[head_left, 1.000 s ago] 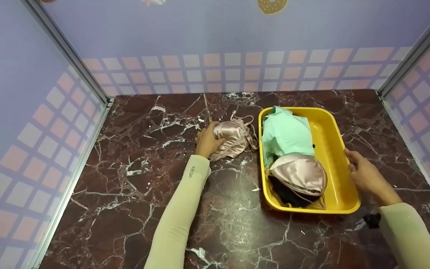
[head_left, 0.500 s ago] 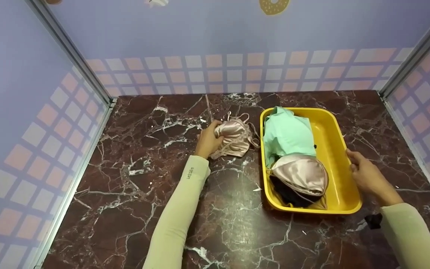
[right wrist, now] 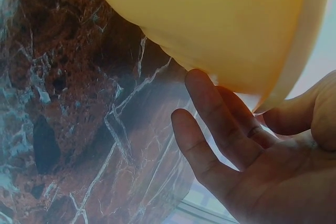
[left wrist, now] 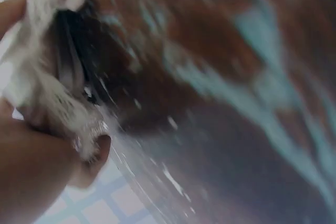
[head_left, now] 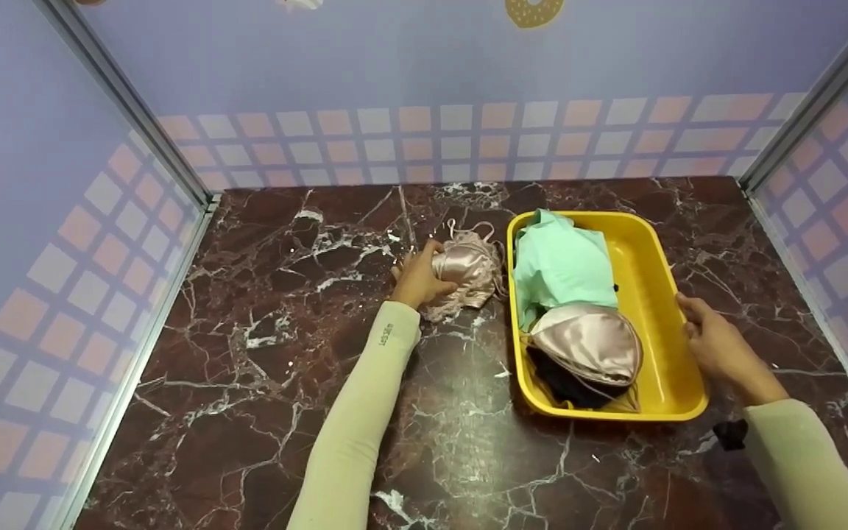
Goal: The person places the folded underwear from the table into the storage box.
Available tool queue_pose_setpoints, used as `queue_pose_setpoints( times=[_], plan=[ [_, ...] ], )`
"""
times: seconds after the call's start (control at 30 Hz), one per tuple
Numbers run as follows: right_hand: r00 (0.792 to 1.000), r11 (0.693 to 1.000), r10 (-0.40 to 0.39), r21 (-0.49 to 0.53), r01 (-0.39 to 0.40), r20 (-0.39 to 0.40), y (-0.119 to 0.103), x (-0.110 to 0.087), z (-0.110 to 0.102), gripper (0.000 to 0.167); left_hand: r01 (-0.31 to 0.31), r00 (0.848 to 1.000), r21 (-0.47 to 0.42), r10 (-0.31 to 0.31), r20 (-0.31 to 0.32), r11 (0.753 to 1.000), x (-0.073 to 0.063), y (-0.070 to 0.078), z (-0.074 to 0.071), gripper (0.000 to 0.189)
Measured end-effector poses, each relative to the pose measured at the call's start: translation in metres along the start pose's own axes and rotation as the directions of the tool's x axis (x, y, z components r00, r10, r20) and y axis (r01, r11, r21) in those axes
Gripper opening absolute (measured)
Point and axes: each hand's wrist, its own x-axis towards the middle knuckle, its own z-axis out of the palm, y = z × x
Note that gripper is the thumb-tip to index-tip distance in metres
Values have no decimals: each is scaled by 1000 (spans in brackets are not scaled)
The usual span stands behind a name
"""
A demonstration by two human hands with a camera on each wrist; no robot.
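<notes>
My left hand (head_left: 421,278) grips the left part of a pink satin bra with lace trim (head_left: 462,271), which lies crumpled on the table just left of the yellow tray (head_left: 678,350). Bunched lace (left wrist: 39,72) shows between thumb and fingers in the left wrist view, where the picture is blurred. My right hand (head_left: 722,346) holds the tray's right rim. Seen from the right wrist, the thumb is at the rim and the fingers lie along the outer wall (right wrist: 226,30). Inside the tray's left half are a mint-green garment (head_left: 564,261) and a second pink satin bra (head_left: 593,342).
Black fabric (head_left: 567,383) lies under the bra in the tray. A small black object (head_left: 730,434) sits by the right sleeve. The dark red marble-patterned tabletop (head_left: 247,412) is bounded by a back wall (head_left: 424,140) and two side walls.
My left hand shifts the satin bra slightly and its cup and lace have changed shape; its straps lie differently. The right hand stays at the tray rim, and the tray's contents look the same.
</notes>
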Motion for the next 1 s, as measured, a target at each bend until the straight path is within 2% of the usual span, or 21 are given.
queue_pose_setpoints(
  times=[0.17,0.33,0.47,0.6,0.77,0.93,1.0],
  plan=[
    [1000,999,-28,-35,28,-14,0,-1,-2,51,-6,1000,-6,6,-29,1000,-3,0,-3,64],
    [1000,1000,-19,-21,18,-19,2,-3,-2,51,-95,993,-57,91,-77,994,-6,0,-14,60],
    [1000,1000,-8,5,8,-10,3,-4,-2,51,-165,981,-134,148,-128,977,-10,10,-31,60],
    [1000,1000,-15,10,15,-14,4,-3,-3,51,-219,964,-181,185,-189,959,-16,26,-47,59],
    [1000,1000,0,12,0,-10,4,-3,-2,51,-305,933,-184,255,-253,934,-27,57,-59,60],
    [999,1000,-26,9,26,-23,3,-1,0,51,-443,877,-200,375,-300,874,-42,98,-71,61],
    [999,999,-42,4,42,-30,2,0,0,50,-474,861,-196,405,-310,858,-49,114,-76,62]
  ],
)
